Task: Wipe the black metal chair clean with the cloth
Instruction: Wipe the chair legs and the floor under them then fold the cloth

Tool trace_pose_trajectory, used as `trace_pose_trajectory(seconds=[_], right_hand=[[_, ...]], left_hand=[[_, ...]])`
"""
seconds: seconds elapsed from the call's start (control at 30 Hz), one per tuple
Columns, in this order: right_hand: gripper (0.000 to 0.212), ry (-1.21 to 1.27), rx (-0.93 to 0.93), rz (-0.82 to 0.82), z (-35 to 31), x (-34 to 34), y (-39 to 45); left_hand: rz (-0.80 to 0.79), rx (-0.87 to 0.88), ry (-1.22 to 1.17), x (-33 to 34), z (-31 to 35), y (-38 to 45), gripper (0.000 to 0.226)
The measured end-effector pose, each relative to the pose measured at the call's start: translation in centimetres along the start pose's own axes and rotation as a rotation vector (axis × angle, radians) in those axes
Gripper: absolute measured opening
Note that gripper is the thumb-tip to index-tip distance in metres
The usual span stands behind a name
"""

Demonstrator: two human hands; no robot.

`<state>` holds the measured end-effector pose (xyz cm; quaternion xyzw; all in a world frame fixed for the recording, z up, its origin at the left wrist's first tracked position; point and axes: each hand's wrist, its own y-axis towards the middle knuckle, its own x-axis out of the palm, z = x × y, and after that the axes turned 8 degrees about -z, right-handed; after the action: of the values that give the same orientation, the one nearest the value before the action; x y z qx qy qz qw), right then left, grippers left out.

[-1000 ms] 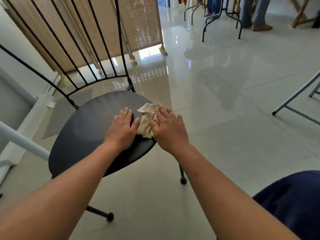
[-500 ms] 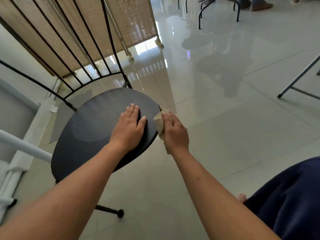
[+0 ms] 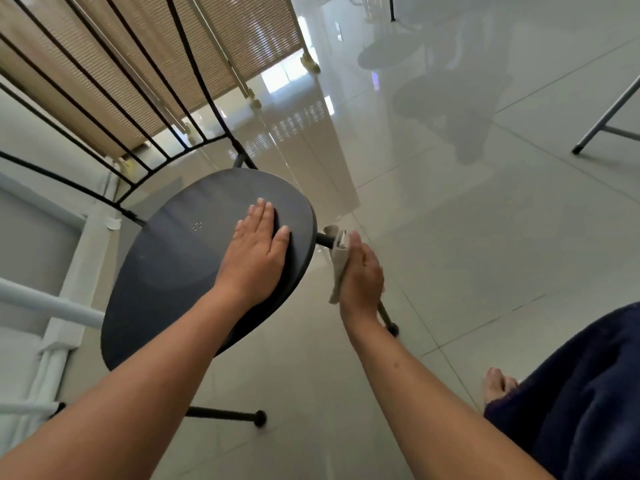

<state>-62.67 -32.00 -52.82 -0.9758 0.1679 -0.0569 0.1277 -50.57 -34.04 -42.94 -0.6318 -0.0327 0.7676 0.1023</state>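
The black metal chair [image 3: 180,265] stands on the tiled floor, its round seat facing me and its thin-barred backrest [image 3: 145,98] rising at the upper left. My left hand [image 3: 254,252] lies flat on the right part of the seat, fingers straight. My right hand [image 3: 362,271] grips the beige cloth [image 3: 339,258] around the chair's front right leg [image 3: 325,240], just below the seat's rim. The leg's lower end and round foot [image 3: 393,329] show beneath my wrist.
A woven tan folding screen [image 3: 194,53] stands behind the chair. A white frame [image 3: 52,306] runs along the left. A grey metal leg [image 3: 602,119] of another piece of furniture is at the right. My dark-clothed knee [image 3: 571,393] and bare foot [image 3: 498,382] are at the lower right.
My right hand took the cloth off the seat's right edge and down onto the front right leg. My left hand stayed flat on the seat. The view tilted down.
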Motion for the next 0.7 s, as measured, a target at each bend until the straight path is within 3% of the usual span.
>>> trace_pose_trajectory(seconds=[0.07, 0.17, 0.23, 0.37, 0.43, 0.57, 0.7], right_hand=[[0.057, -0.093, -0.183, 0.061, -1.8, 0.6, -0.5], [0.046, -0.145, -0.281, 0.089, -2.3, 1.0, -0.9], [0.045, -0.051, -0.288, 0.114, -1.2, 0.7, -0.3], [0.041, 0.073, -0.011, 0.06, 3.1, -1.2, 0.8], [0.034, -0.01, 0.144, 0.019, 6.9, -2.8, 1.1], [0.045, -0.192, 0.42, -0.125, 12.6, -4.2, 3.8], [0.047, -0.23, 0.527, -0.206, 15.3, -5.9, 5.8]], left_hand=[[0.005, -0.001, -0.003, 0.0, 0.0, 0.0, 0.059], [0.016, -0.014, -0.01, 0.1, 0.3, -0.2, 0.06], [0.017, -0.015, -0.005, 0.2, 0.9, -0.2, 0.062], [0.011, 0.0, -0.004, 0.3, 1.4, 0.1, 0.064], [0.012, -0.008, -0.004, 0.3, 1.4, 0.1, 0.064], [0.019, -0.001, -0.013, 0.3, 1.5, 0.0, 0.063], [0.026, 0.003, -0.018, 0.3, 1.4, -0.1, 0.064]])
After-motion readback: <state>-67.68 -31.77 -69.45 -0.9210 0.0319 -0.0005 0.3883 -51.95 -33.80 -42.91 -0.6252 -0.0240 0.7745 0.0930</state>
